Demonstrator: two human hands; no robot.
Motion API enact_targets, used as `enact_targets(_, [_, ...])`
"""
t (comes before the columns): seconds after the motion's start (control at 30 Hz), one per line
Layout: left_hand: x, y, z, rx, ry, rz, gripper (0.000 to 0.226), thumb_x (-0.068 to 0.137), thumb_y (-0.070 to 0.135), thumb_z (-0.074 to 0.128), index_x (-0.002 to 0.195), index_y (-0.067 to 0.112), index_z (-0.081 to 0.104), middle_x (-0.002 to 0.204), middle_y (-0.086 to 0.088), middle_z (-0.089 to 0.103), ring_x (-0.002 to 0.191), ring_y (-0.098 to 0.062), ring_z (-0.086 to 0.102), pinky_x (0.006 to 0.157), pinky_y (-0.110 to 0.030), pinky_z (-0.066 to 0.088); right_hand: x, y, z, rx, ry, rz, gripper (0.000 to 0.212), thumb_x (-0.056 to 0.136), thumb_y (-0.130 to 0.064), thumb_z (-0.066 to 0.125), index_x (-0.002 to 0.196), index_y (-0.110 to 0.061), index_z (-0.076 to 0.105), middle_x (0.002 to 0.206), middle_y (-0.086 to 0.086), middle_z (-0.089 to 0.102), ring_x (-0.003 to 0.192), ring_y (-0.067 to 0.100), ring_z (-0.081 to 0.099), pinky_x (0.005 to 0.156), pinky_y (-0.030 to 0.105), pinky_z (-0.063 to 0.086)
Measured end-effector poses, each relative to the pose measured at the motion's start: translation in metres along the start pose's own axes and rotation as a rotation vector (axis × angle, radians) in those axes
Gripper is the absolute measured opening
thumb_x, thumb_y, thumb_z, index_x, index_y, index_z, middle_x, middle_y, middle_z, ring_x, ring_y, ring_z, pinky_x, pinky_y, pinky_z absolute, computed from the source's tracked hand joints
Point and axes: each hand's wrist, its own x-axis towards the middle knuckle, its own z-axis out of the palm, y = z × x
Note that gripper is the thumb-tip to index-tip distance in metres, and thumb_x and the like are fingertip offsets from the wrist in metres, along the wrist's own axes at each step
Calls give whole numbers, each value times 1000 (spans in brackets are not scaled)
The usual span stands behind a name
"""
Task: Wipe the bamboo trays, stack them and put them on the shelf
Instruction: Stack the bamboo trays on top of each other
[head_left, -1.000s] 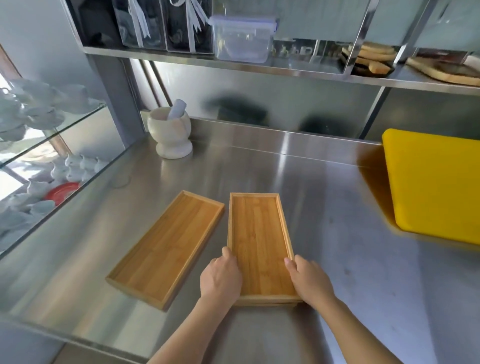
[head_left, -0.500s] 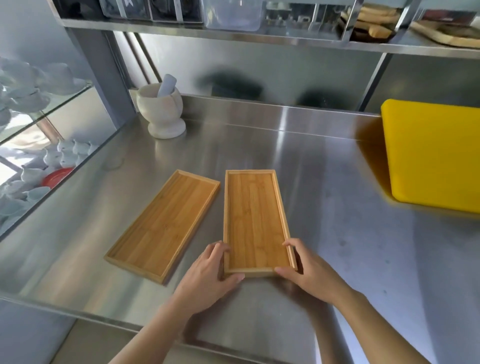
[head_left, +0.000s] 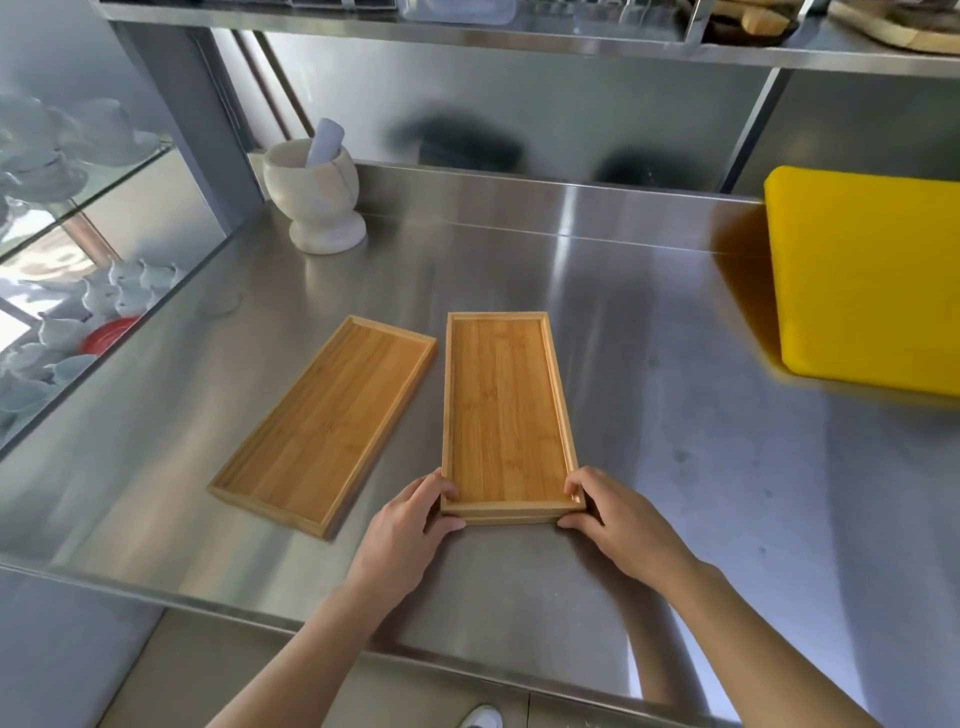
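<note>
Both hands, left hand, right hand, clamped on stacked trays (near corners)

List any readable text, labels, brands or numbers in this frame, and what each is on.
None readable.
Stacked bamboo trays held by both hands, and the single tray: bare wood, no marks.
Yellow cutting board and white mortar: plain.
Items on the top shelf: cropped and blurred, no text can be made out.
</note>
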Motion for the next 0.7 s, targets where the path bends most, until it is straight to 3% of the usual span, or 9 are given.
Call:
enact_targets(0.13, [-5,-2,4,-36,36,-8,20,86,22,64,102,10,60,119,9,58,87,-21,63,66,-19,39,0,-1,1,-8,0,-19,18,89,-24,55,90,-24,38,90,-7,47,75,16,45,63,22,38])
enact_targets(0.27, [-6,-4,8,-40,55,22,16,85,17,66,96,6,62,112,-2,65,77,-18,59,61,-12,39,1,-4,0,-13,-4,-12,19,90,-22,54,87,-23,36,92,-6,47,76,17,45,70,33,44])
enact_targets(0.4, [-6,-4,9,-46,58,34,15,84,15,66,95,7,61,114,-3,65,85,-24,65,67,-29,49,0,-3,0,-27,-9,-8,18,90,-22,53,87,-23,36,91,-6,46,76,17,46,71,35,46])
enact_targets(0.53, [-6,-2,9,-23,55,45,15,84,15,67,95,6,62,112,-5,65,82,-24,65,65,-25,45,1,-4,-1,-36,-10,-13,17,91,-23,52,88,-24,35,92,-6,46,76,14,45,70,31,45])
enact_targets(0.7, [-5,-2,4,-14,36,52,16,87,18,64,101,12,61,108,4,60,79,-16,58,68,-22,41,-1,-4,-8,-119,-19,-6,26,84,-43,57,96,-25,43,96,-8,49,78,13,48,69,29,46])
